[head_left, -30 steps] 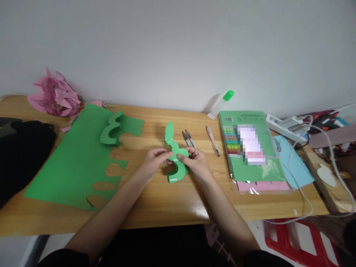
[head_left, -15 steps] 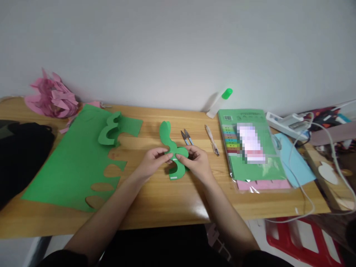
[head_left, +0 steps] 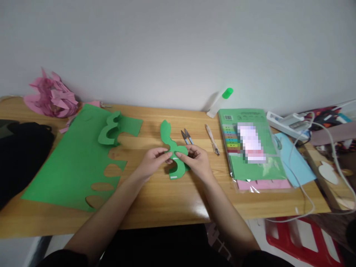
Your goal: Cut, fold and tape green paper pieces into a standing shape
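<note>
Between both hands is a curvy green paper cutout (head_left: pixel 178 171), with small white strips on its lower lobes and a leaf-like end pointing up and away. My left hand (head_left: pixel 155 160) pinches its left side between thumb and fingers. My right hand (head_left: pixel 197 160) grips the rounded lobe on the right, thumb on top. Some fingertips are hidden behind the paper. Just beyond my right hand lie small thread snips (head_left: pixel 187 136) with dark blades and blue handles. A pen (head_left: pixel 212 139) rests further right.
On the left lies a large green paper sheet (head_left: pixel 63 159) with cut-out holes and a curled green piece (head_left: pixel 108 134) on it. Pink paper scraps (head_left: pixel 52 96) are heaped behind. A glue bottle (head_left: pixel 220 103), green paper pack (head_left: pixel 250 172), blue paper (head_left: pixel 296 163) and power strip (head_left: pixel 287 125) stand right.
The cutout has tilted slightly in my fingers, and its upper leaf-like end shows at a different angle. Both hands keep their grip in nearly the same place.
</note>
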